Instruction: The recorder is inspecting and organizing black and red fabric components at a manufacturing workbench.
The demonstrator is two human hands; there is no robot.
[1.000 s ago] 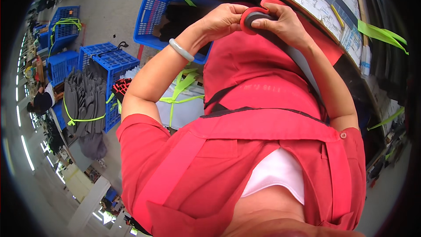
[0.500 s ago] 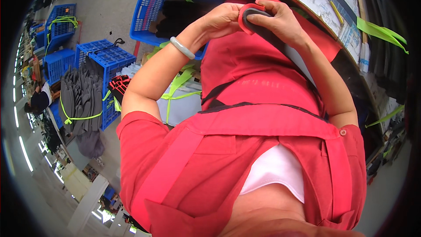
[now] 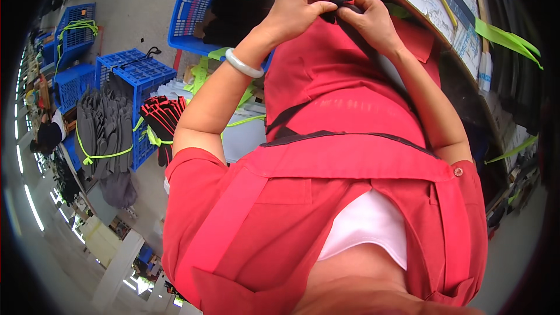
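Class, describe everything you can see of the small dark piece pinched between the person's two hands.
The dark piece is small, black and soft-looking, like fabric, with a red edge showing at its top. It is held above the red apron, near the workbench edge. The left hand pinches it from the left, the right hand from the right; fingers hide most of it, so its full shape cannot be told.

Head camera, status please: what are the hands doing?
Left hand and right hand both pinch a small dark fabric piece. Red apron below. Nothing between them.
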